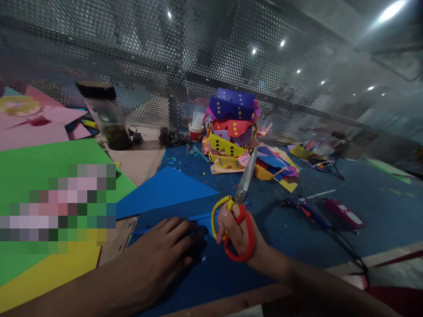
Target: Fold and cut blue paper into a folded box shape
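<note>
My right hand (pixel 236 233) grips scissors (pixel 243 193) with red and yellow handles, blades closed and pointing up and away. My left hand (pixel 165 251) lies flat, fingers stretched, on a strip of blue paper (pixel 198 220) just left of the scissors. A larger blue paper triangle (pixel 165 189) lies beyond the left hand. At the back stands a tall pile of colourful paper cut-outs (pixel 233 132) in purple, red and yellow.
Green (pixel 49 163), yellow (pixel 49 273) and pink sheets (pixel 29 127) cover the left. A dark-lidded jar (pixel 107 116) and a small red-and-white cup (pixel 196 130) stand at the back. Two glue guns (pixel 327 213) with cords lie on the right. Perforated metal mesh (pixel 198 57) walls the far side.
</note>
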A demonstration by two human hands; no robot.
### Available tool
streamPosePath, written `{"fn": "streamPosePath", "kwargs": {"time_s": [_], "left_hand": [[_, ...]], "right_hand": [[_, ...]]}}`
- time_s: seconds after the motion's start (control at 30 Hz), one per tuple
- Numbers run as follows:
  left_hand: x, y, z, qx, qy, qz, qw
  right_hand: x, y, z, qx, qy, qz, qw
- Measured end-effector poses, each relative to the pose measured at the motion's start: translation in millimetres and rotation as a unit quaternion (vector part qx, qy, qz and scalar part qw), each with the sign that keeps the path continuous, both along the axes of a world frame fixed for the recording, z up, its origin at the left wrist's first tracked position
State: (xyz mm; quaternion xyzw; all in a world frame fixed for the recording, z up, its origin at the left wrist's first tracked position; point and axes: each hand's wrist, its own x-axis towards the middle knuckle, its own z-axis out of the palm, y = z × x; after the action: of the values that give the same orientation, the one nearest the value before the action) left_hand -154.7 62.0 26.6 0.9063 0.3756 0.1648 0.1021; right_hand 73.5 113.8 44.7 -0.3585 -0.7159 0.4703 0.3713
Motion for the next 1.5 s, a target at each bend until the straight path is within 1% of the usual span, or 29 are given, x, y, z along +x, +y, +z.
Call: {"fn": "streamPosePath", "kwargs": {"time_s": [0.1, 0.17, 0.27, 0.43, 0.5, 0.57, 0.6, 0.67, 0.73, 0.8, 0.83, 0.9, 0.97, 1.1, 1.17, 1.23, 1.3, 1.33, 1.37, 1.43, 1.47, 1.5], "left_hand": [[0, -1, 0.4, 0.020, -0.012, 0.005, 1.000], [0, -1, 0.6, 0.025, -0.013, 0.006, 1.000], [0, 0, 1.5, 0.022, -0.020, -0.003, 1.000], [0, 1, 3.4, 0.010, -0.026, -0.008, 1.000], [-1, 1, 3.6, 0.014, -0.032, -0.011, 0.999], [-2, 2, 3.1, 0.023, -0.044, -0.012, 0.999], [-3, 3, 2.4, 0.026, -0.049, -0.014, 0.998], [-5, 5, 0.0, 0.027, -0.055, -0.021, 0.998], [-7, 7, -3.6, 0.024, -0.056, -0.026, 0.998], [-9, 9, -7.3, 0.019, -0.053, -0.023, 0.998], [-9, 10, -8.7, 0.015, -0.048, -0.022, 0.998], [-10, 11, -10.7, 0.012, -0.049, -0.026, 0.998], [-11, 12, -11.4, 0.014, -0.063, -0.035, 0.997], [-12, 15, -11.9, 0.016, -0.092, -0.043, 0.995], [-13, 16, -11.9, 0.015, -0.102, -0.048, 0.993], [-13, 17, -11.7, 0.010, -0.106, -0.049, 0.993], [-14, 18, -11.5, 0.007, -0.107, -0.050, 0.993], [-14, 19, -11.4, 0.005, -0.107, -0.051, 0.993], [-14, 19, -11.5, 0.005, -0.108, -0.052, 0.993], [-15, 21, -11.8, 0.007, -0.109, -0.055, 0.993], [-15, 21, -11.9, 0.008, -0.106, -0.054, 0.993], [-16, 22, -12.0, 0.011, -0.105, -0.054, 0.993]], "right_hand": [[-7, -1, 3.2, -0.025, -0.008, 0.026, 0.999], [-7, -1, 2.6, -0.043, -0.019, 0.030, 0.998], [-1, -1, -2.3, -0.046, -0.027, 0.016, 0.998], [13, -1, -9.7, -0.030, -0.033, -0.014, 0.999], [17, -1, -7.4, -0.034, -0.049, -0.004, 0.998], [21, 3, -1.5, -0.043, -0.071, 0.001, 0.997], [22, 6, 2.7, -0.042, -0.083, -0.006, 0.996], [24, 17, 12.7, -0.016, -0.112, -0.041, 0.993], [25, 34, 22.9, 0.045, -0.168, -0.086, 0.981], [26, 52, 30.5, 0.093, -0.248, -0.137, 0.955], [26, 61, 32.6, 0.107, -0.289, -0.152, 0.939], [26, 78, 32.8, 0.138, -0.358, -0.172, 0.907], [29, 90, 28.4, 0.153, -0.401, -0.172, 0.887], [39, 104, 14.3, 0.209, -0.429, -0.154, 0.865], [44, 106, 8.9, 0.236, -0.435, -0.145, 0.857], [47, 105, 7.4, 0.251, -0.439, -0.142, 0.851], [45, 100, 10.2, 0.276, -0.417, -0.142, 0.854], [43, 96, 12.7, 0.289, -0.394, -0.129, 0.863], [40, 91, 15.3, 0.298, -0.363, -0.103, 0.877], [32, 81, 19.1, 0.286, -0.302, -0.001, 0.910], [28, 76, 19.4, 0.270, -0.287, 0.052, 0.917], [25, 72, 18.6, 0.256, -0.285, 0.088, 0.919]]}}
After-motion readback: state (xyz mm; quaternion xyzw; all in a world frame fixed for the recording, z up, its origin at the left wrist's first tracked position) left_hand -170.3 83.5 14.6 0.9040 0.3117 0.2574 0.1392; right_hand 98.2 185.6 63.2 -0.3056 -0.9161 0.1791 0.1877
